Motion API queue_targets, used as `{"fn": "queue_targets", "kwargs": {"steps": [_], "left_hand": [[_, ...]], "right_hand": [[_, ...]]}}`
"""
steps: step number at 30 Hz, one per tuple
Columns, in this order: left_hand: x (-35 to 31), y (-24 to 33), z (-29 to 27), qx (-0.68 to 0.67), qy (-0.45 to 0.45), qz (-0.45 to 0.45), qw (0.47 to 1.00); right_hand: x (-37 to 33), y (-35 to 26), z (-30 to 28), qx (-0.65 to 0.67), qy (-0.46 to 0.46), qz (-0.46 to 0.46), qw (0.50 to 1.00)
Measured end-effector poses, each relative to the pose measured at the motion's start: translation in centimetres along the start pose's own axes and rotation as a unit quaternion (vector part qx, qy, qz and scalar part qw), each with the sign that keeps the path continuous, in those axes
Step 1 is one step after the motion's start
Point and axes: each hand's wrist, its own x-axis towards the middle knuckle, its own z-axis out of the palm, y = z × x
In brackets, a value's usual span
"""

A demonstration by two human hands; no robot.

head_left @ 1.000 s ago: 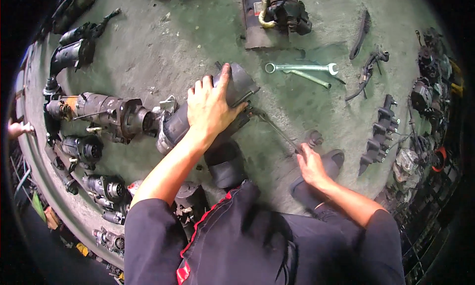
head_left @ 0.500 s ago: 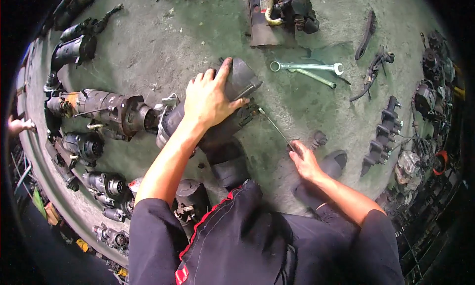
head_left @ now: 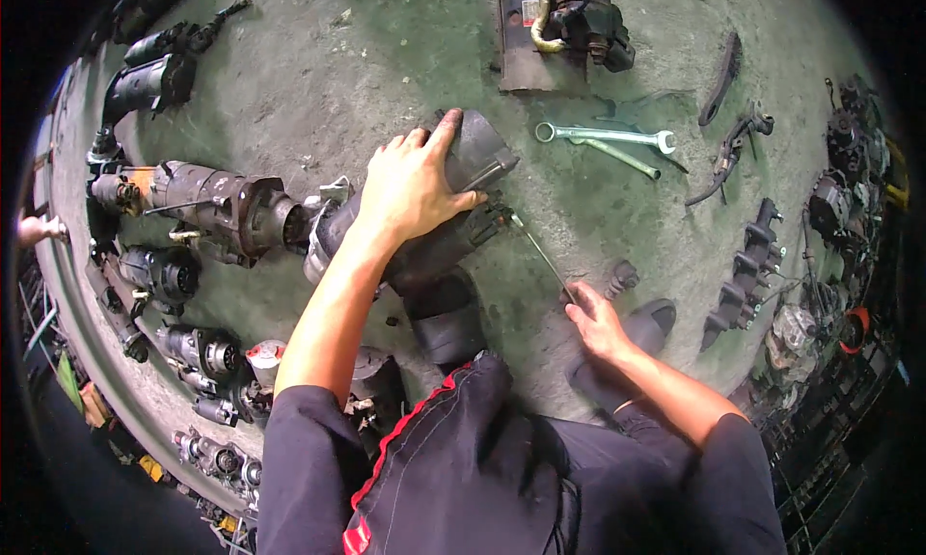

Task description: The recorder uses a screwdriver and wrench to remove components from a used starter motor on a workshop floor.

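Note:
A dark cylindrical starter motor (head_left: 475, 150) lies at an angle on the floor before me. My left hand (head_left: 410, 187) is laid over its body, thumb apart and fingers over the far side, holding it. In my right hand (head_left: 593, 314) is the handle of a slim metal wrench (head_left: 542, 250), held between thumb and fingers. The wrench's head meets the small terminal end (head_left: 499, 217) on the motor's near right side. My palm and forearm cover much of the motor.
Two silver wrenches (head_left: 608, 135) lie crossed beyond my right hand. More starter motors (head_left: 207, 198) are on the left, another unit (head_left: 545, 44) is at the top. Cable pieces (head_left: 738, 150), a dark ribbed part (head_left: 748, 270) and heaped parts line the right. Another person's hand (head_left: 39, 230) shows far left.
The view has shifted slightly, so the floor items appear a little to the right. Both hands keep their holds, and the wrench's head stays at the terminal.

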Motion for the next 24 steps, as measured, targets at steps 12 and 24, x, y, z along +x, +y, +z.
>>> {"fn": "queue_targets", "kwargs": {"steps": [12, 24], "left_hand": [[0.1, 0.3, -0.8, -0.014, -0.026, -0.011, 1.0], [-4.9, 2.5, 3.6, 0.033, 0.094, 0.146, 0.984]], "right_hand": [[2.3, 0.1, 0.7, -0.061, -0.003, -0.024, 0.998], [0.9, -4.8, -1.2, -0.097, -0.052, 0.072, 0.991]]}}
